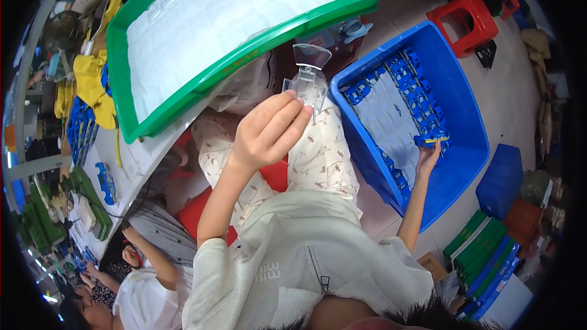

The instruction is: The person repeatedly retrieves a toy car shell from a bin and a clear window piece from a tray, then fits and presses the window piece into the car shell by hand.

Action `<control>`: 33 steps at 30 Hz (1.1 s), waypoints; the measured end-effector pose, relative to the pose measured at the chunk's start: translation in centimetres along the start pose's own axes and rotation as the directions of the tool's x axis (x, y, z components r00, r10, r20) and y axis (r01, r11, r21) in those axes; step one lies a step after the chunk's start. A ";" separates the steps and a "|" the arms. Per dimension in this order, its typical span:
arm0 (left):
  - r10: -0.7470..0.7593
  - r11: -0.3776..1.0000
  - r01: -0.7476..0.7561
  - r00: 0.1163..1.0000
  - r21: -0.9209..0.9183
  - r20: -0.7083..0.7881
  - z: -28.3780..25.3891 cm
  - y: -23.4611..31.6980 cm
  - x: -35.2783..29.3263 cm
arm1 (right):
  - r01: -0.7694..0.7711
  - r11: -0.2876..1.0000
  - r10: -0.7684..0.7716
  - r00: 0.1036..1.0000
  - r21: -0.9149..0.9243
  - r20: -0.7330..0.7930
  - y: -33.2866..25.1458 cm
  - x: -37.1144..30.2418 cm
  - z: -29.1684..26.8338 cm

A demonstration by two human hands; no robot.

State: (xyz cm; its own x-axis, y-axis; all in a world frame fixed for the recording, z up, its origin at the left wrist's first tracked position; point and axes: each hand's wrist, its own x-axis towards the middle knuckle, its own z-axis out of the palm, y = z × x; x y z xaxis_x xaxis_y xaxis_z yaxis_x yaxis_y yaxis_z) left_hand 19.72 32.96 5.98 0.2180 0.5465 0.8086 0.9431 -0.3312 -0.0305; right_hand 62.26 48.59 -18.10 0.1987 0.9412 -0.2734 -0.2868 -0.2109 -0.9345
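My left hand [268,131] is raised above my lap, fingers closed on a clear plastic part [312,58] with a fan-shaped upper end and a narrow neck. Its lower portion is partly covered by my fingers. At the right, my right hand [428,160] reaches into a big blue bin [468,104] and grips a blue plastic piece [431,139] with some yellow on it. Rows of similar blue pieces [422,95] lie in the bin, with a crumpled whitish sheet [386,113] beside them.
A green tray [244,56] lined with white padded film stands on the table ahead. A red stool [468,24] is beyond the bin. Coloured crates [483,244] are stacked at the lower right. Another person [150,293] sits at the left, by a table holding blue parts [105,183].
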 end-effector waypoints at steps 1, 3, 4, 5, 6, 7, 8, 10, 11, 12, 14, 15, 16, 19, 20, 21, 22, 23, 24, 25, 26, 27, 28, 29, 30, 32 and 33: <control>-0.030 0.999 0.030 1.000 -0.011 0.010 -0.7 0.4 -0.8 | 0.017 0.993 -0.023 0.998 0.115 0.054 -1.4 -2.4 4.0; -0.088 0.996 0.088 0.996 -0.021 -0.003 -1.8 1.2 -2.3 | 0.018 0.983 -0.045 0.989 0.185 0.144 -2.8 -6.2 9.3; -0.136 0.990 0.135 0.991 -0.039 -0.018 -2.3 1.6 -2.9 | -0.087 0.967 0.012 0.953 0.239 0.302 -3.8 -8.6 12.1; -0.144 0.989 0.143 0.989 -0.040 -0.033 -2.7 1.9 -3.4 | -0.197 0.941 0.055 0.890 0.274 0.453 -4.1 -10.7 14.4; -0.153 0.988 0.152 0.988 -0.041 -0.035 -3.1 2.2 -3.8 | -0.352 0.888 0.085 0.757 0.295 0.648 -3.4 -11.2 15.7; -0.187 0.981 0.185 0.982 -0.058 -0.035 -3.6 2.6 -4.2 | -0.424 0.867 0.093 0.655 0.263 0.750 -3.8 -13.2 18.3; -0.219 0.973 0.216 0.975 -0.078 -0.035 -3.9 2.9 -4.7 | -0.455 0.858 0.107 0.611 0.238 0.784 -4.0 -15.4 20.7; -0.241 0.968 0.237 0.970 -0.079 -0.038 -4.7 3.5 -5.4 | -0.680 0.674 0.238 0.570 0.289 0.786 -3.1 -18.9 22.6; -0.264 0.961 0.259 0.964 -0.097 -0.042 -5.1 3.8 -5.8 | -0.756 0.622 0.216 0.414 0.202 0.885 -2.9 -19.6 23.6; -0.289 0.953 0.282 0.956 -0.113 -0.045 -5.7 4.2 -6.2 | -0.824 0.557 0.243 0.281 0.104 0.928 -3.1 -20.6 24.7; -0.318 0.942 0.310 0.947 -0.129 -0.039 -6.8 4.7 -6.9 | -0.807 0.588 0.346 0.323 0.065 0.881 -3.8 -23.4 26.8; -0.307 0.946 0.299 0.950 -0.125 -0.057 -7.1 4.9 -7.2 | -0.807 0.588 0.354 0.321 0.058 0.878 -4.1 -24.1 27.4; -0.297 0.951 0.287 0.952 -0.120 -0.076 -7.4 5.1 -7.5 | -0.799 0.601 0.353 0.270 0.004 0.896 -4.4 -24.7 28.0; -0.389 0.905 0.417 0.891 0.084 -0.234 -8.7 4.4 -9.1 | -0.753 0.656 0.339 0.225 -0.058 0.913 -4.3 -25.1 28.6; -0.436 0.862 0.483 0.861 0.153 -0.263 -9.4 3.7 -9.3 | -0.716 0.696 0.319 0.232 -0.061 0.919 -4.2 -25.1 28.7; -0.477 0.809 0.545 0.828 0.220 -0.294 -10.1 2.8 -9.5 | -0.824 0.565 0.182 0.174 0.042 0.968 -3.3 -24.8 28.3; -0.453 0.797 0.543 0.826 0.263 -0.334 -10.2 1.5 -10.1 | -0.824 0.565 0.185 0.173 0.040 0.967 -3.0 -24.6 27.7; -0.445 0.785 0.543 0.829 0.299 -0.339 -10.7 0.8 -10.4 | -0.818 0.574 0.215 0.191 0.034 0.958 -3.0 -24.9 27.6; -0.435 0.772 0.541 0.833 0.333 -0.343 -11.0 0.4 -10.7 | -0.812 0.583 0.244 0.209 0.029 0.947 -3.1 -25.1 27.6; -0.439 0.767 0.545 0.831 0.338 -0.343 -11.0 0.2 -11.1 | -0.783 0.622 0.230 0.203 0.016 0.952 -3.2 -25.3 27.8; -0.445 0.759 0.540 0.838 0.364 -0.315 -10.8 0.2 -11.6 | -0.784 0.620 0.232 0.197 0.011 0.952 -3.2 -25.4 27.7; -0.450 0.753 0.532 0.846 0.388 -0.287 -10.6 0.2 -12.2 | -0.768 0.641 0.259 0.228 0.009 0.939 -3.2 -25.6 27.6; -0.451 0.752 0.533 0.845 0.389 -0.288 -10.5 0.3 -12.7 | -0.751 0.661 0.284 0.259 0.007 0.923 -3.3 -25.7 27.5; -0.561 0.689 0.616 0.787 0.382 -0.258 -10.4 0.5 -13.2 | -0.750 0.661 0.284 0.259 0.007 0.923 -3.6 -25.7 27.6; -0.665 0.613 0.691 0.713 0.384 -0.221 -10.3 0.7 -14.0 | -0.708 0.705 0.318 0.277 -0.031 0.907 -3.8 -25.9 27.8; -0.766 0.580 0.761 0.631 0.292 -0.123 -10.2 1.2 -15.3 | -0.668 0.741 0.354 0.296 -0.073 0.887 -3.8 -26.2 28.1; -0.830 0.553 0.815 0.558 0.173 0.028 -10.3 1.8 -15.5 | -0.656 0.752 0.351 0.308 -0.070 0.884 -4.0 -26.3 28.2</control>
State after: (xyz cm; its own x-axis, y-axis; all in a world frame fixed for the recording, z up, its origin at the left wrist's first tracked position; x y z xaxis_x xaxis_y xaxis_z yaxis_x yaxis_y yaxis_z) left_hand 15.46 16.00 -0.58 -0.6540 0.6007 0.4599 0.7429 0.3948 0.5406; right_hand 31.73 32.12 -0.73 -0.8682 0.4495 -0.2101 -0.2808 -0.7942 -0.5389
